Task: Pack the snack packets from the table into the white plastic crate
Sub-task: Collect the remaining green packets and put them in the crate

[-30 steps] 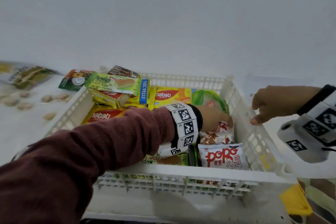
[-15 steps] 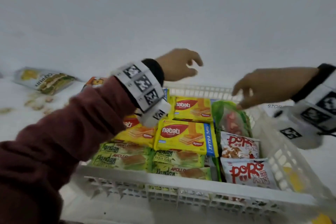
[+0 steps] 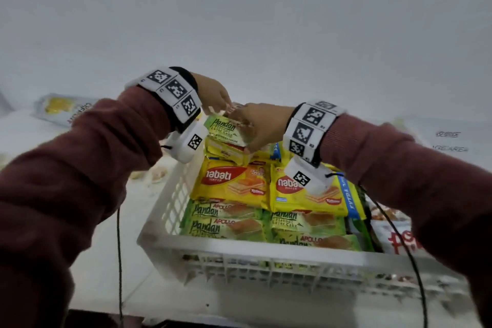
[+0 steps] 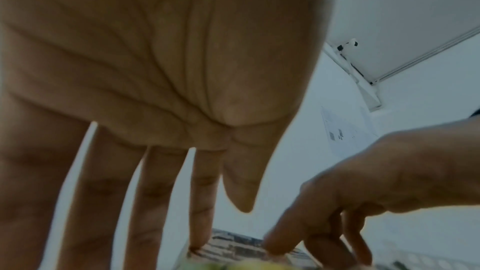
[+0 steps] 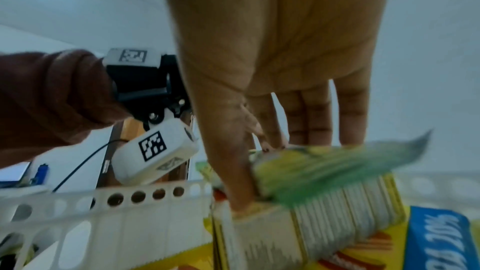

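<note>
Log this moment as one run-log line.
both hands on stack | left hand touching top | right hand gripping Pandan packet | over white crate far end

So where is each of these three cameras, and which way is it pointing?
Head: worn on the head, looking down at the white plastic crate; both maroon sleeves and both hands show.
Left wrist: under the left hand, looking along its straight fingers.
Right wrist: under the right hand, whose thumb presses the green Pandan cake packet.
Shared: head and right wrist both show that packet.
</note>
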`<state>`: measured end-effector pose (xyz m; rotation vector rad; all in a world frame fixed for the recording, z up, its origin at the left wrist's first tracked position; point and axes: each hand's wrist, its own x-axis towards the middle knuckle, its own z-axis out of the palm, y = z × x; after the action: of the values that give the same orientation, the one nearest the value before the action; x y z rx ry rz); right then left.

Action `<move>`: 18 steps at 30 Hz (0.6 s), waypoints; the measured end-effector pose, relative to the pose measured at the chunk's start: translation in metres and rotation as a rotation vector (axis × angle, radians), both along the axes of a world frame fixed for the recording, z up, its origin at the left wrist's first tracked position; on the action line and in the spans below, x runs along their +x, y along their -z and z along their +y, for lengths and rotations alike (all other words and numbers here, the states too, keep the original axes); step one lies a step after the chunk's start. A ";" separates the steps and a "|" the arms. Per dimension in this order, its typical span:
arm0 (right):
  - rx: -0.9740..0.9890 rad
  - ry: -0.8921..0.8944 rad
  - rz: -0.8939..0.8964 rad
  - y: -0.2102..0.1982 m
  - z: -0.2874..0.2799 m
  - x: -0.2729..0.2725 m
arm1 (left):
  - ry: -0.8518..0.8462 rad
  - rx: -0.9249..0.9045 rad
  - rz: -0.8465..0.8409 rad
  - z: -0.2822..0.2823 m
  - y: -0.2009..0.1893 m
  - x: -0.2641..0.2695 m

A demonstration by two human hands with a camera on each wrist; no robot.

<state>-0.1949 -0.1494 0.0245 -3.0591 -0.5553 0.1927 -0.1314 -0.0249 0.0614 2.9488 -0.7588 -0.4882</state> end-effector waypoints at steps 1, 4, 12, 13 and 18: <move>0.000 0.015 0.002 -0.001 -0.001 -0.001 | -0.002 -0.008 0.010 0.001 0.002 0.001; -0.020 0.098 0.004 -0.010 -0.007 -0.012 | -0.014 -0.056 0.045 -0.001 0.005 0.002; 0.280 0.121 0.494 -0.010 -0.049 -0.072 | 0.044 0.140 -0.070 -0.016 0.007 -0.009; 0.282 0.138 0.573 -0.001 -0.051 -0.078 | 0.052 0.170 -0.102 -0.018 0.008 -0.010; 0.027 0.103 0.627 0.036 -0.056 -0.089 | 0.116 0.182 -0.062 -0.023 0.009 -0.016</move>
<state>-0.2843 -0.2052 -0.0113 -2.7533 -0.3470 1.0697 -0.1474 -0.0484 0.0526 3.1128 -0.9447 -0.4999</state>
